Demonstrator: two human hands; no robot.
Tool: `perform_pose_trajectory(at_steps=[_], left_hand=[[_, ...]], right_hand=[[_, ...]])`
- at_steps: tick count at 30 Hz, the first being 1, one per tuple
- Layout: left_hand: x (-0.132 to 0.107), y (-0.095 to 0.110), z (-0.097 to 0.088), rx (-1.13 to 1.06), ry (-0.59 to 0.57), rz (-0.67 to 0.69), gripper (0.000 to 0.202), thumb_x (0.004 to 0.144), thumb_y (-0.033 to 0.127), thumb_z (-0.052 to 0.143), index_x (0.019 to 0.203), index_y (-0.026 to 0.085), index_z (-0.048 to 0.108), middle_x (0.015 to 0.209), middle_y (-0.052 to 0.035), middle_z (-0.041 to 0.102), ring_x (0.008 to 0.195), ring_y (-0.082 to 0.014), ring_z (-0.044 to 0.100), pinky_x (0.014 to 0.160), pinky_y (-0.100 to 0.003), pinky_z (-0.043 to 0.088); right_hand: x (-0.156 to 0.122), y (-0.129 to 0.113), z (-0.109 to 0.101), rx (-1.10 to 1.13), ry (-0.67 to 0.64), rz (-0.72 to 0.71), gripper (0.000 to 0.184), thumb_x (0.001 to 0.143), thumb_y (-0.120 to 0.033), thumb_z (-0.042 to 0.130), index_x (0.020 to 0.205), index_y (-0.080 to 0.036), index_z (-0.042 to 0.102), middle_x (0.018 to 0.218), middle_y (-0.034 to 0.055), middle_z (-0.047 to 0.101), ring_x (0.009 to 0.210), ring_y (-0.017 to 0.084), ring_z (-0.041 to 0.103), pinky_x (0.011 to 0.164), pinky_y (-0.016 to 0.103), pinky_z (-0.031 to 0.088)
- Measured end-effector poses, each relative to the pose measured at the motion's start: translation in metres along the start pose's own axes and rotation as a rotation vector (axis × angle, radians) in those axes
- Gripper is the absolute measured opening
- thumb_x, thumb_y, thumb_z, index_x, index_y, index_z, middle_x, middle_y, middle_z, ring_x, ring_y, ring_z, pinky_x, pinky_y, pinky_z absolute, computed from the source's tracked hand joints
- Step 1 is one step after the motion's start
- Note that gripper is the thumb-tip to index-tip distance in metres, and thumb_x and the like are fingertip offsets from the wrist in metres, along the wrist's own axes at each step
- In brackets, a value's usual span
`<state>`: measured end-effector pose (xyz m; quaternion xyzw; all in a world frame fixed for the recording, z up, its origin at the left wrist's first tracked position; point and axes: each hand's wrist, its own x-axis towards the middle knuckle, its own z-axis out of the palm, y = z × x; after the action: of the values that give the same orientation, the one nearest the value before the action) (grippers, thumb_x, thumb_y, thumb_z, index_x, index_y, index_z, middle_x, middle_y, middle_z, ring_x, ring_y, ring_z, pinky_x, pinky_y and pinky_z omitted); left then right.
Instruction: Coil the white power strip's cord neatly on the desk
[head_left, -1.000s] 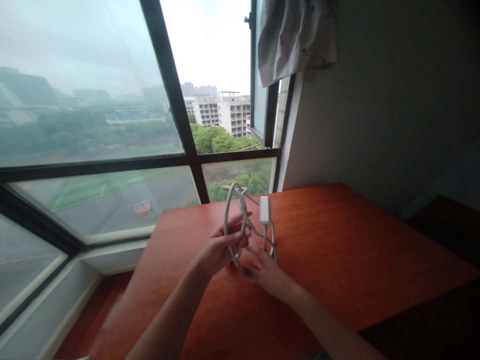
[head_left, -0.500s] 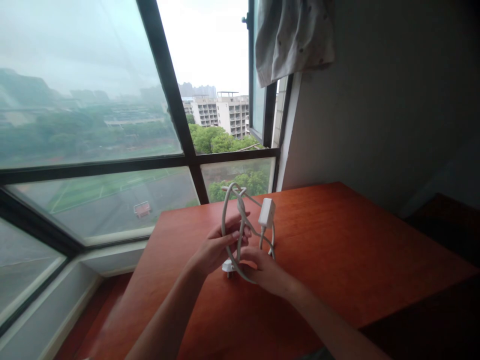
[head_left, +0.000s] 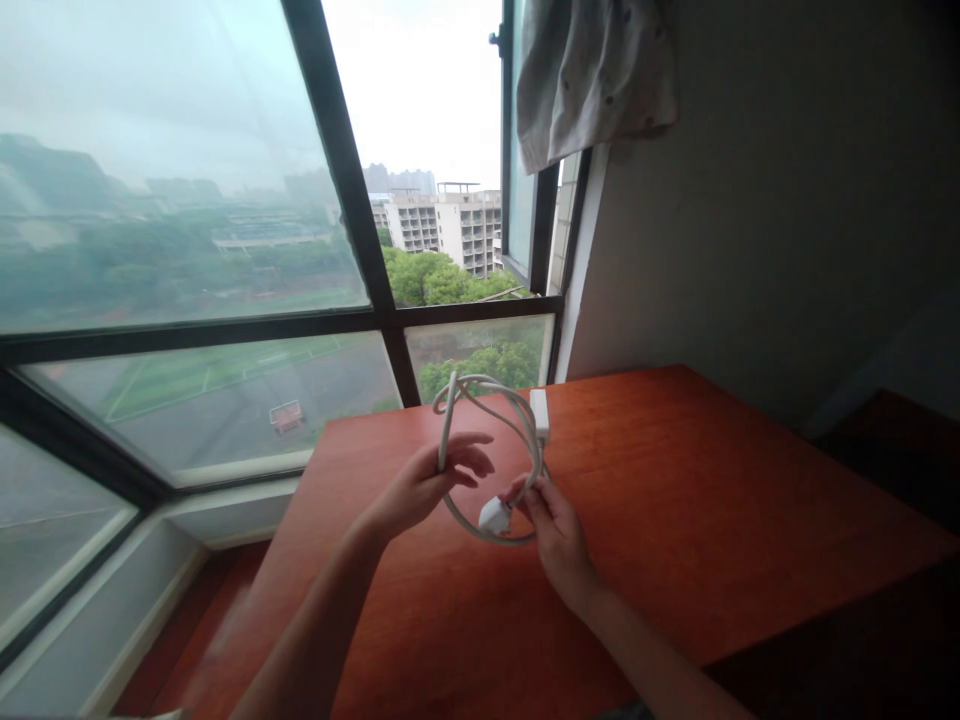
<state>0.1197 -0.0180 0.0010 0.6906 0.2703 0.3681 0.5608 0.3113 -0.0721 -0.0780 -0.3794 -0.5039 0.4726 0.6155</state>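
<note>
A pale power cord (head_left: 535,440) hangs in loose loops between my hands, just above the table. My left hand (head_left: 420,485) has the left side of the loop in the crook of its thumb, its fingers loosely bent through the coil. My right hand (head_left: 559,530) pinches the lower right of the coil between thumb and fingers. A white plug (head_left: 495,516) dangles inside the lower loop, beside my right fingertips. Behind the coil, above my right hand, a white rectangular adapter block (head_left: 539,414) stands up on its cord.
Under my hands lies a reddish-brown wooden table (head_left: 675,480). Dark window frames (head_left: 386,320) stand along its far and left sides, with a window sash (head_left: 536,230) swung outward. A curtain (head_left: 592,80) hangs at the upper right by a wall (head_left: 735,220).
My right hand has moved right and up and now pinches the coil. The loops have spread into a rounder ring. My left fingers have loosened, and the plug has shifted right.
</note>
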Motion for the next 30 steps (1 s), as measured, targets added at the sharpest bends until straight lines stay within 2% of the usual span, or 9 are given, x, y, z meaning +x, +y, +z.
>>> perform_pose_trajectory(at_steps=[5, 8, 11, 14, 17, 20, 24, 28, 30], left_hand=[[-0.001, -0.006, -0.004, 0.202, 0.022, 0.004, 0.034, 0.087, 0.021, 0.053, 0.119, 0.017, 0.060, 0.095, -0.0097, 0.067, 0.086, -0.0190, 0.061, 0.076, -0.031, 0.049], [-0.001, -0.011, -0.008, 0.373, 0.091, 0.006, 0.031, 0.087, 0.025, 0.053, 0.115, 0.017, 0.063, 0.088, -0.0079, 0.068, 0.077, -0.0170, 0.060, 0.069, -0.027, 0.047], [-0.002, -0.015, -0.012, 0.713, 0.230, 0.039, 0.028, 0.086, 0.029, 0.056, 0.111, 0.022, 0.067, 0.094, -0.0067, 0.067, 0.073, -0.0168, 0.059, 0.068, -0.027, 0.046], [-0.004, -0.017, -0.015, 1.092, 0.367, 0.139, 0.029, 0.086, 0.030, 0.056, 0.113, 0.027, 0.067, 0.111, -0.0084, 0.061, 0.092, -0.0225, 0.059, 0.077, -0.031, 0.048], [-0.006, -0.018, -0.014, 1.307, 0.498, 0.282, 0.032, 0.087, 0.025, 0.055, 0.116, 0.026, 0.065, 0.127, -0.0113, 0.052, 0.117, -0.0291, 0.048, 0.094, -0.042, 0.045], [-0.005, -0.017, -0.014, 1.384, 0.480, 0.372, 0.032, 0.085, 0.017, 0.053, 0.114, 0.024, 0.066, 0.145, -0.0104, 0.037, 0.134, -0.0324, 0.033, 0.108, -0.051, 0.034], [-0.005, -0.017, -0.016, 1.401, 0.385, 0.384, 0.036, 0.083, 0.011, 0.052, 0.115, 0.023, 0.064, 0.154, -0.0089, 0.027, 0.140, -0.0323, 0.026, 0.110, -0.052, 0.032], [-0.005, -0.021, -0.014, 1.456, 0.401, 0.362, 0.045, 0.080, 0.006, 0.051, 0.120, 0.024, 0.062, 0.156, -0.0101, 0.024, 0.143, -0.0334, 0.020, 0.109, -0.054, 0.030], [-0.004, -0.025, -0.012, 1.489, 0.413, 0.370, 0.054, 0.079, 0.001, 0.048, 0.127, 0.024, 0.057, 0.157, -0.0108, 0.024, 0.145, -0.0324, 0.016, 0.110, -0.055, 0.027]], right_hand=[[0.009, -0.027, -0.005, 0.263, 0.169, 0.060, 0.024, 0.090, -0.045, 0.052, 0.097, -0.022, 0.057, 0.080, 0.0013, 0.055, 0.077, 0.016, 0.058, 0.074, 0.032, 0.050], [0.016, -0.049, -0.012, 0.289, 0.158, 0.088, 0.026, 0.089, -0.044, 0.054, 0.099, -0.021, 0.058, 0.073, -0.0008, 0.049, 0.067, 0.014, 0.052, 0.068, 0.030, 0.049], [0.019, -0.060, -0.025, 0.275, 0.091, 0.156, 0.028, 0.086, -0.044, 0.058, 0.099, -0.019, 0.059, 0.070, -0.0016, 0.046, 0.062, 0.013, 0.049, 0.062, 0.027, 0.047], [0.016, -0.057, -0.042, 0.244, -0.015, 0.287, 0.027, 0.083, -0.043, 0.060, 0.096, -0.019, 0.060, 0.068, -0.0026, 0.046, 0.059, 0.012, 0.046, 0.057, 0.025, 0.043], [0.007, -0.046, -0.058, 0.169, -0.144, 0.446, 0.028, 0.081, -0.045, 0.062, 0.091, -0.020, 0.060, 0.065, -0.0043, 0.046, 0.055, 0.010, 0.045, 0.053, 0.023, 0.040], [0.002, -0.035, -0.070, -0.008, -0.258, 0.536, 0.031, 0.080, -0.047, 0.061, 0.091, -0.018, 0.062, 0.063, -0.0048, 0.047, 0.053, 0.009, 0.044, 0.050, 0.021, 0.035], [0.010, -0.024, -0.078, -0.313, -0.265, 0.401, 0.027, 0.086, -0.041, 0.050, 0.092, -0.018, 0.064, 0.059, -0.0044, 0.048, 0.051, 0.011, 0.044, 0.050, 0.022, 0.032], [0.023, -0.015, -0.084, -0.717, -0.261, 0.184, 0.025, 0.088, -0.027, 0.044, 0.087, -0.020, 0.068, 0.067, 0.0010, 0.062, 0.063, 0.016, 0.056, 0.060, 0.026, 0.037], [0.029, -0.011, -0.090, -0.866, -0.278, 0.147, 0.026, 0.088, -0.023, 0.042, 0.082, -0.020, 0.068, 0.075, 0.0044, 0.068, 0.070, 0.019, 0.060, 0.065, 0.027, 0.038]])
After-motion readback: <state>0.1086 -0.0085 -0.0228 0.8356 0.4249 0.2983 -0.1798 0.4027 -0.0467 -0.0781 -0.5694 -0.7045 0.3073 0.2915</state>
